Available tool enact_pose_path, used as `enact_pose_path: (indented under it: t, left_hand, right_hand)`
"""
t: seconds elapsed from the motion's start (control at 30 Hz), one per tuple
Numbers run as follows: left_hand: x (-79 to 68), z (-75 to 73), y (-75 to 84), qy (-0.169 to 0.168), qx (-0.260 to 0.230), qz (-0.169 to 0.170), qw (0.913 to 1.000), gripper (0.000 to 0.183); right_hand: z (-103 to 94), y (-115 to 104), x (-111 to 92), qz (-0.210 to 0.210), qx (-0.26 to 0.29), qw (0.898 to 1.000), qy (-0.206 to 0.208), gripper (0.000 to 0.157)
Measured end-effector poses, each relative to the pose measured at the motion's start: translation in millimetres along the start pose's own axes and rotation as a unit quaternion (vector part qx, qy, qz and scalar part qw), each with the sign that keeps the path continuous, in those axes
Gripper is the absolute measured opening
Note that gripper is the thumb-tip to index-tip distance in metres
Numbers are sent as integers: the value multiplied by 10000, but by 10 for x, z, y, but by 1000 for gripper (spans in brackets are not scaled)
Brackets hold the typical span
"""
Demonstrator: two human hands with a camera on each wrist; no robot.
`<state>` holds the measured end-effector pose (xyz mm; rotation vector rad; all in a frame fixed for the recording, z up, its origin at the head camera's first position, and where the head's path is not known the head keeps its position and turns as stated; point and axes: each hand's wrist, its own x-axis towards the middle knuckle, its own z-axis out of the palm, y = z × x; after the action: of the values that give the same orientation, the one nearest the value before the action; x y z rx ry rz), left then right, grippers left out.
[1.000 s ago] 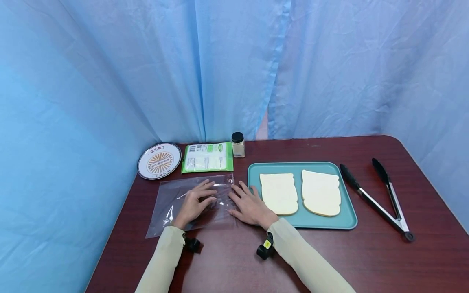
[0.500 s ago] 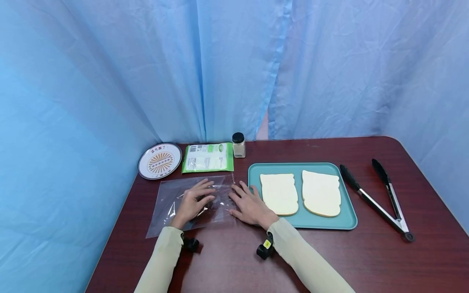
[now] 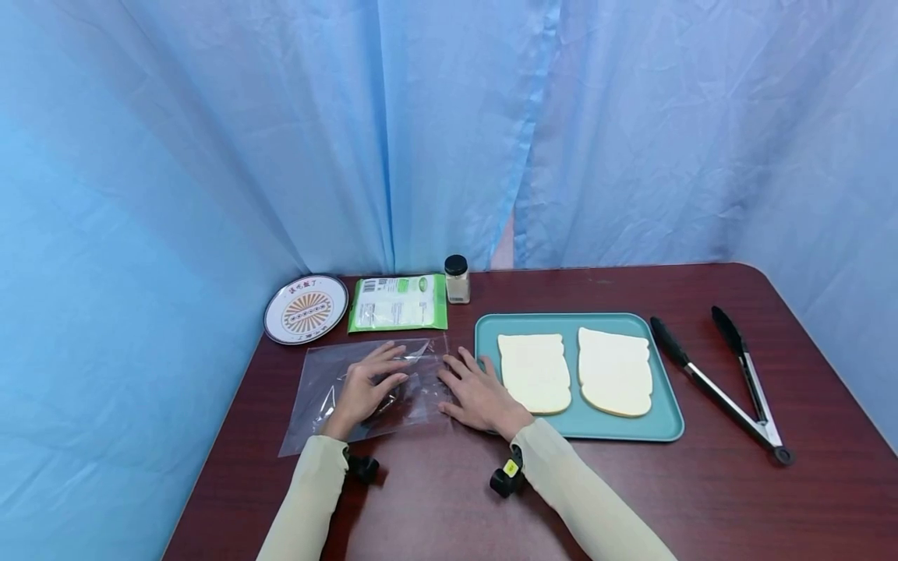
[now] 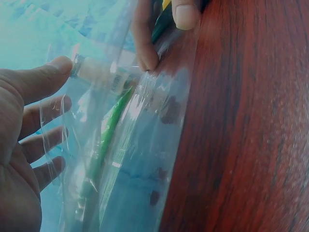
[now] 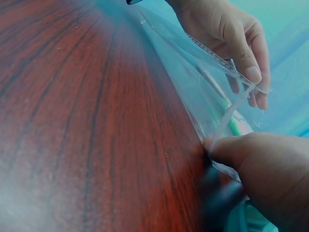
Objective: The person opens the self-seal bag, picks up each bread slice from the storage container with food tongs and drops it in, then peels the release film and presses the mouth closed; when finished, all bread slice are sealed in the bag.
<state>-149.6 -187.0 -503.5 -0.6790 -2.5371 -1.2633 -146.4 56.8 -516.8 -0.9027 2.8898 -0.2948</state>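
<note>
A clear plastic bag [image 3: 317, 393] lies on the dark red-brown table [image 3: 449, 499], its right part under both hands. My left hand [image 3: 363, 389] holds the raised upper film between thumb and fingers, its thumb at the film's edge in the right wrist view. There, the bag's upper edge with a ridged strip [image 5: 212, 54] stands away from the lower sheet. With fingers spread, my right hand [image 3: 482, 396] presses the bag's right end down, and its thumb [image 5: 229, 149] lies at the film edge.
A teal tray [image 3: 491, 321] with two bread slices [image 3: 535, 374] sits right of the hands, black-tipped tongs [image 3: 730, 409] beyond it. Along the back stand a patterned plate [image 3: 305, 310], a green-white packet [image 3: 397, 302] and a black-lidded jar [image 3: 457, 280]. Blue curtains [image 3: 449, 140] surround the table.
My left hand has shifted slightly left, and the film's folds and glints under it have changed. The right hand stays in place; tray, bread and tongs are unmoved.
</note>
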Motion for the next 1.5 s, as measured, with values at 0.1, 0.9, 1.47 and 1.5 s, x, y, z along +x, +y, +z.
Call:
enact_pose_path:
  t: [0.1,0.9,1.47,1.5]
  left_hand:
    - [4,5,-5,9,16,13,10000,24]
    - [12,31,15,-2,80,41,10000,24]
    - [7,40,26,-81,85,-30,9999,26]
    - [6,43,23,-74,87,-19,9999,26]
  right_hand:
    - [4,4,4,-21,40,10000,30,60]
    - [-32,3,-10,-47,402,9991,107,59]
    - [-184,75,-146,84,517,9970,571,56]
    - [-190,90,-164,100,548,9966,615,55]
